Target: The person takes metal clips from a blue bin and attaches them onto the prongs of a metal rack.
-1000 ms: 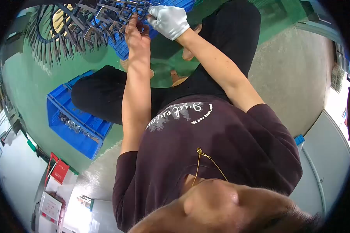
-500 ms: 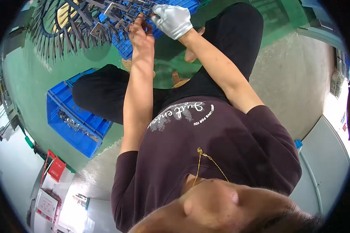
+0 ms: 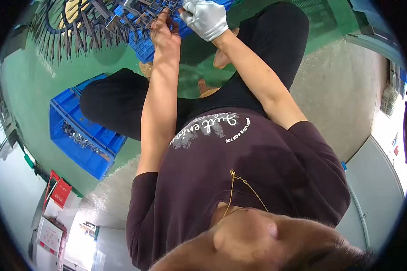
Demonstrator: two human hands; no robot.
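Observation:
My bare left hand (image 3: 166, 36) reaches in among a cluster of dark, thin metal-looking parts (image 3: 140, 20), some with small square frames. Its fingers are bent together at the cluster; what they pinch is too small to make out. Just to the right, my right hand (image 3: 206, 20) wears a white glove. The gloved fingers are curled, thumb toward the forefinger, at the cluster's right edge, and anything between them is hidden. Beneath the parts and both hands is a blue plastic crate (image 3: 142, 50) with a grid-like wall. The top of the frame cuts off the far side of the cluster.
A ring-shaped dark rack with many thin prongs (image 3: 79, 38) stands at upper left. On the green floor (image 3: 36, 90) by my left knee sits a blue divided bin (image 3: 77, 158) holding small shiny metal pieces (image 3: 79, 136). My bent knees flank the work.
The view has shifted slightly, and both hands appear a little higher in it. The gloved right hand has moved slightly to the right, away from the left. Both stay at the dark parts.

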